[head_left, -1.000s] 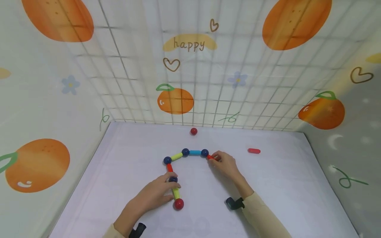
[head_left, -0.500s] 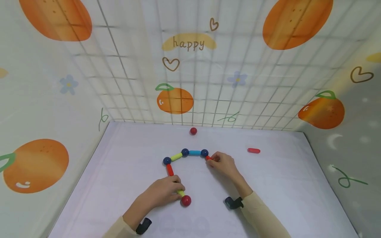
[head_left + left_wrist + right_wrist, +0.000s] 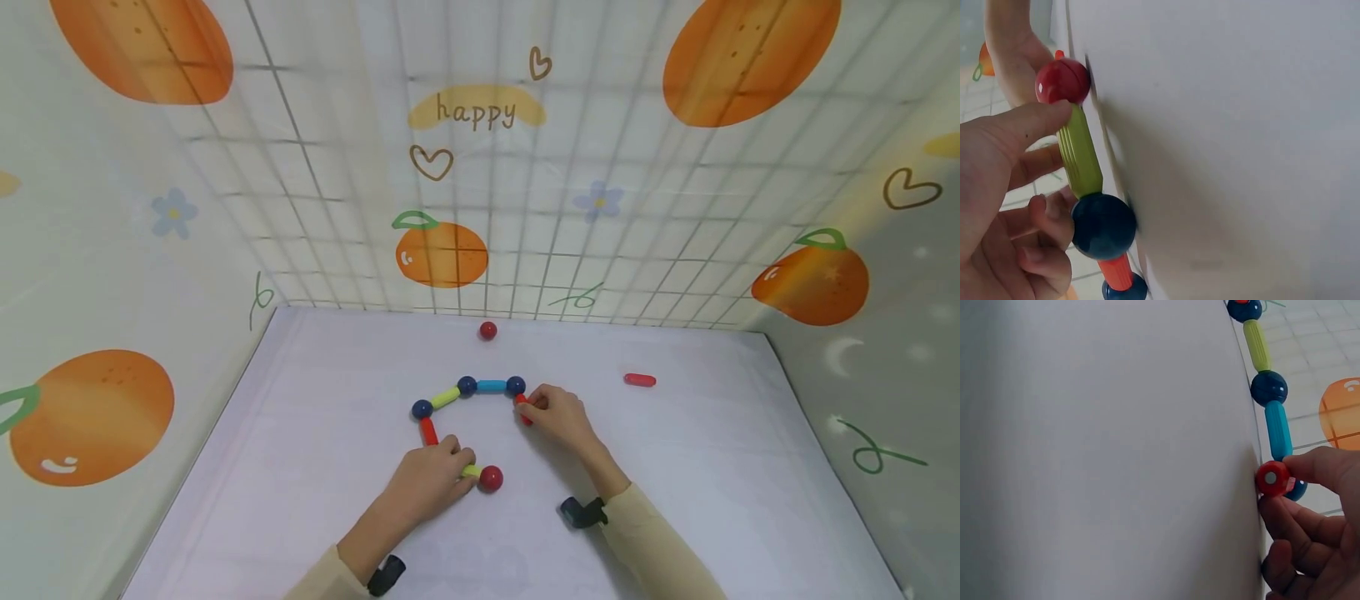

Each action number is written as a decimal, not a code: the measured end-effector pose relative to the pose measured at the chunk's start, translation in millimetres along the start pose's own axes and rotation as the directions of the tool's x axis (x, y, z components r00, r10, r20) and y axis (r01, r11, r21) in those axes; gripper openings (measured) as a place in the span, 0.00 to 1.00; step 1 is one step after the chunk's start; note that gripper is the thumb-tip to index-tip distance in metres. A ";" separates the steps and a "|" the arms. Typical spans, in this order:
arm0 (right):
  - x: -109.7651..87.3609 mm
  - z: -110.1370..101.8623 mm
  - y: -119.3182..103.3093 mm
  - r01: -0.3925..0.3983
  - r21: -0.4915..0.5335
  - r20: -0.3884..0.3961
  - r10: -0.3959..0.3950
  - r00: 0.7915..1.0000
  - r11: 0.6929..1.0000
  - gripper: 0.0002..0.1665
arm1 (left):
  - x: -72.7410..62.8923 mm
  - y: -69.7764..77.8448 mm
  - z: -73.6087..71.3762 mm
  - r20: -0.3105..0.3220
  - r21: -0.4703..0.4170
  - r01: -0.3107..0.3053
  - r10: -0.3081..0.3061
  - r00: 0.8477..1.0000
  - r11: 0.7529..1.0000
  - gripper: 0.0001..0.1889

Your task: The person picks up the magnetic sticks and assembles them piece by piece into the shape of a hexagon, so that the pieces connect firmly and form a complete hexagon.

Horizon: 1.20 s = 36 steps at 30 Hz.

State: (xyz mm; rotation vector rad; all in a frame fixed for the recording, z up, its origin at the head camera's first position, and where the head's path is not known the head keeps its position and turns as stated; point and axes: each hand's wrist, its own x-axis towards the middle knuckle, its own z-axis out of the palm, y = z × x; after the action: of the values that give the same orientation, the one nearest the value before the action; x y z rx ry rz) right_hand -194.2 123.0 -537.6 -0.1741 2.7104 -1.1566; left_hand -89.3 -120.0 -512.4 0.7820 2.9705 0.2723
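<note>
On the white tabletop lies a bent chain of magnetic rods and balls. My left hand (image 3: 431, 483) grips the yellow-green magnetic rod (image 3: 1082, 153), thumb along it near the red ball (image 3: 1063, 81) at the chain's end. A dark blue ball (image 3: 1104, 226) sits at this rod's other end, by my curled fingers. From there a red rod (image 3: 428, 431) leads to another dark blue ball (image 3: 422, 409). My right hand (image 3: 562, 417) pinches a second red rod (image 3: 1272, 479), its metal-disc end facing the wrist camera. That rod meets the dark blue ball (image 3: 515, 386) beside the light blue rod (image 3: 492, 386).
A loose red ball (image 3: 488, 331) lies near the table's back edge. One loose red rod (image 3: 640, 380) lies to the right. White printed cloth walls (image 3: 525, 183) with orange pictures rise behind and at both sides.
My left hand has moved right and slightly forward, swinging the yellow-green rod and its red end ball toward the right. The red rod in my right hand has turned to point more toward me.
</note>
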 end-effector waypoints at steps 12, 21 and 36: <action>1.3 -1.1 2.5 -0.030 -0.008 -0.010 0.029 1.000 1.000 0.10 | 0.5 8.6 -3.9 -0.003 0.046 0.058 -0.058 0.998 0.997 0.16; 2.3 -1.3 5.0 -0.021 0.006 -0.018 0.021 1.000 1.000 0.10 | -2.3 7.8 -2.0 -0.002 0.025 0.047 -0.047 0.999 0.999 0.15; 2.6 -4.8 4.0 0.004 0.026 0.013 -0.004 1.000 1.000 0.11 | 10.0 -3.2 -33.3 0.157 -0.137 0.052 -0.030 0.987 0.989 0.21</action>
State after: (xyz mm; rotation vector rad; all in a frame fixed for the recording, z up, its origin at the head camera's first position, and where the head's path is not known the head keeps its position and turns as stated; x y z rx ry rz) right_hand -197.9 128.7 -537.6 -0.1826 2.6834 -1.1870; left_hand -103.0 -122.9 -480.3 0.6915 2.7833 0.3955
